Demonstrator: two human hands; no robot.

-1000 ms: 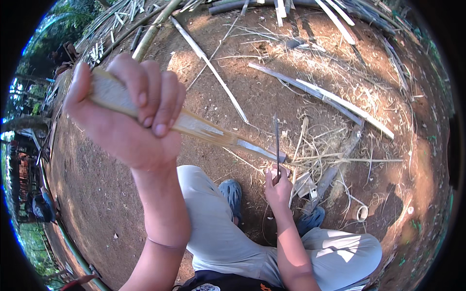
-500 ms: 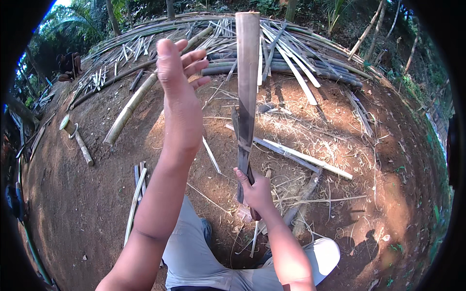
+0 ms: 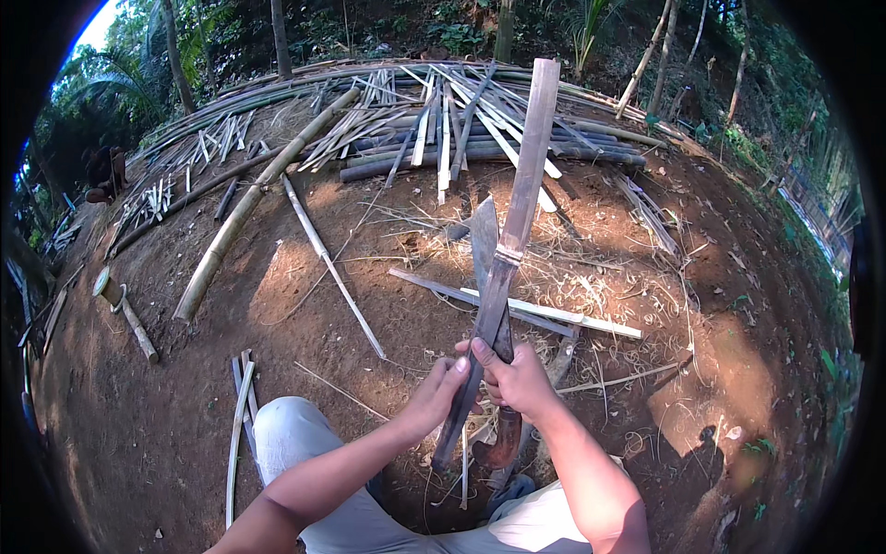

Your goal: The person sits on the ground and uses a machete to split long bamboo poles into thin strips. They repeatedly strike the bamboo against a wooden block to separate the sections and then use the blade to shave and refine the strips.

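A split bamboo strip (image 3: 524, 185), with a pale node ring partway along, slants up and away in front of me. My left hand (image 3: 436, 395) is closed around its lower part. My right hand (image 3: 519, 379) is closed on a machete, and its thumb presses on the strip as well. Behind the strip, the machete blade (image 3: 483, 240) points up and away from me. The curved brown wooden handle (image 3: 500, 441) shows below my right hand. Some fingers of both hands are hidden behind the strip.
Bamboo poles (image 3: 406, 169) and split strips lie piled at the back. A long pole (image 3: 231, 231) lies at left. Cut strips (image 3: 563, 314) and curly shavings (image 3: 609, 286) litter the brown soil. A short log (image 3: 108, 288) is far left; loose strips (image 3: 242, 415) lie beside my knee.
My left hand was raised and spread; it has come down and taken hold of the strip's lower part. The strip has tilted right, and its upper end is lower in view.
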